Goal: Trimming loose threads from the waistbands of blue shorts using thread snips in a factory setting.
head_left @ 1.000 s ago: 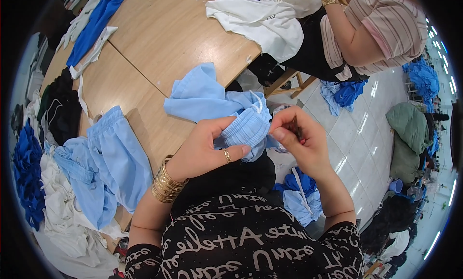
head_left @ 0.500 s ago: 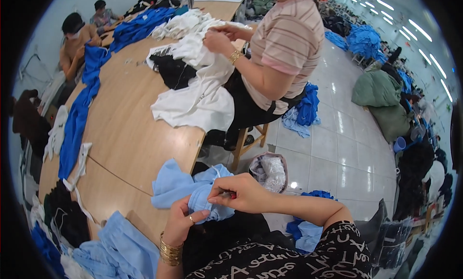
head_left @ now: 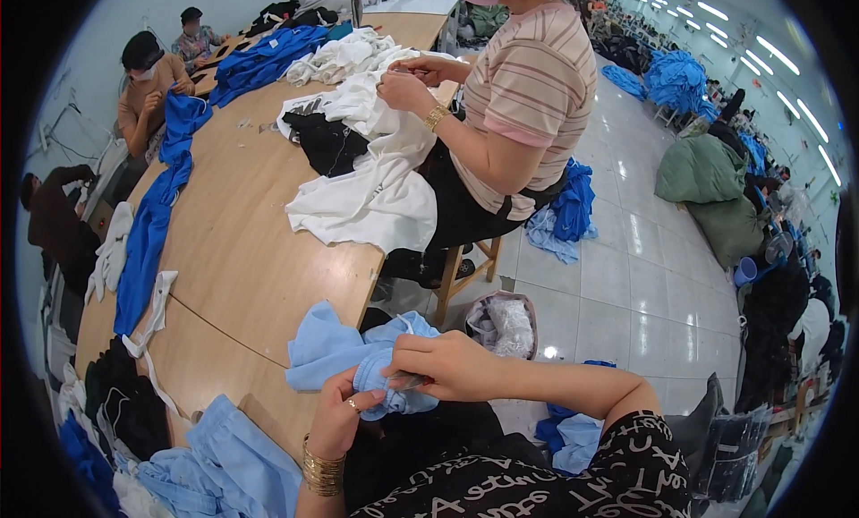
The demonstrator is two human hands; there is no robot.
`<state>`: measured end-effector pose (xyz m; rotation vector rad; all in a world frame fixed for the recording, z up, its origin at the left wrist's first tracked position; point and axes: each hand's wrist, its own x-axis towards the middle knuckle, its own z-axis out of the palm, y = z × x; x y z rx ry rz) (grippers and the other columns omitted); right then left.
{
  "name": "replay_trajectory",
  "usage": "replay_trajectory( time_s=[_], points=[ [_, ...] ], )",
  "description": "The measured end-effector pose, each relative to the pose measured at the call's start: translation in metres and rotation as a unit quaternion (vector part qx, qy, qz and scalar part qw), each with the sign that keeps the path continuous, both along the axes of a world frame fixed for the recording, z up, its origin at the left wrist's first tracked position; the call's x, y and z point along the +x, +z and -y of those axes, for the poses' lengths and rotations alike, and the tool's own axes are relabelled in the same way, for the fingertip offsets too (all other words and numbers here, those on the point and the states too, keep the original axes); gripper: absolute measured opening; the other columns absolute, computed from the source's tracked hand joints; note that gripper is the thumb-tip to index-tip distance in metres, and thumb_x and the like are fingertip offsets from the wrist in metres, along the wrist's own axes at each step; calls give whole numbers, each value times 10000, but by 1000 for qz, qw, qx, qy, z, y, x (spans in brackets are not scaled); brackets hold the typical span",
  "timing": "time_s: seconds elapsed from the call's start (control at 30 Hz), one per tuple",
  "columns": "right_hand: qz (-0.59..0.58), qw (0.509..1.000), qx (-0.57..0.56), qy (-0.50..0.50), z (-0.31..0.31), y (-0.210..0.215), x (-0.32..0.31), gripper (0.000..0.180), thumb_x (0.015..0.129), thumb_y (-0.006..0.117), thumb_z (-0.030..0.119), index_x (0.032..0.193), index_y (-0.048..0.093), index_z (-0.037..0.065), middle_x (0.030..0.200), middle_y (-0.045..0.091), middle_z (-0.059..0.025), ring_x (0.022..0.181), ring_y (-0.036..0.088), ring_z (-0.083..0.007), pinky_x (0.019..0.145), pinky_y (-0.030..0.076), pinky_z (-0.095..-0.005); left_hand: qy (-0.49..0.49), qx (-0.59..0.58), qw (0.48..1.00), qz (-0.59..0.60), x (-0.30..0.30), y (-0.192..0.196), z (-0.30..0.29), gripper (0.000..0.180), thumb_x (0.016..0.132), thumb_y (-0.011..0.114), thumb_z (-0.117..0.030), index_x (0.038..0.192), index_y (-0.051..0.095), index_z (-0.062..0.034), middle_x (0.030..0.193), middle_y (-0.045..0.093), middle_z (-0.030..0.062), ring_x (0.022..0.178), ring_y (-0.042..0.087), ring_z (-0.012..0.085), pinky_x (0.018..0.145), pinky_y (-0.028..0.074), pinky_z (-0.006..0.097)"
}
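Over my lap and the table's near corner lies a light blue garment [head_left: 322, 339] with a gathered, elastic-looking band. My left hand [head_left: 343, 403], with a ring and gold bangles, pinches that band between thumb and fingers. Right beside it, my right hand [head_left: 431, 364] is closed with the fingertips against the band. A small metal tool that looks like thread snips [head_left: 407, 380] pokes out under its fingers; the rest of it is hidden in the palm. Whether the right fingertips also pinch a thread is too small to tell.
Light blue garments [head_left: 228, 455] pile at the near left, beside black cloth [head_left: 130, 402]. A long blue garment [head_left: 148, 241] runs along the left of the wooden table [head_left: 242, 223]. A co-worker [head_left: 537, 89] sits ahead, handling white garments [head_left: 367, 200]. A bin [head_left: 501, 326] stands on the floor.
The metal of the tool now shows under my right hand, where a bit of red showed before. Both hands stay at the band. The view has shifted slightly.
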<state>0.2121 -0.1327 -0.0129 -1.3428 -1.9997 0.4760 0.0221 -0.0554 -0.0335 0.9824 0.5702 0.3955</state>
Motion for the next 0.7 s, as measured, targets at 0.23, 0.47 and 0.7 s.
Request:
replay_trajectory(
  time_s=[0.23,0.47,0.7],
  points=[
    [-30,999,27,-27,1,1,-6,252,655,628,72,858,481,54,792,481,-66,634,556,-253,500,432,-335,18,65,997,-37,2,4,6,249,783,622,-50,1015,583,34,887,628,34,766,570,77,696,459,219],
    [150,988,48,0,-3,19,-4,194,692,575,62,828,442,25,789,481,-102,606,577,-236,470,445,-317,24,154,985,-79,4,-3,1,230,787,632,-83,978,599,39,848,630,34,748,546,58,661,461,218],
    [12,997,-70,38,-4,8,-2,185,711,582,59,840,453,30,788,493,-119,662,564,-307,561,450,-372,23,213,974,-77,6,-4,4,243,784,642,-110,977,608,32,802,634,26,721,538,59,644,459,226]
  ],
)
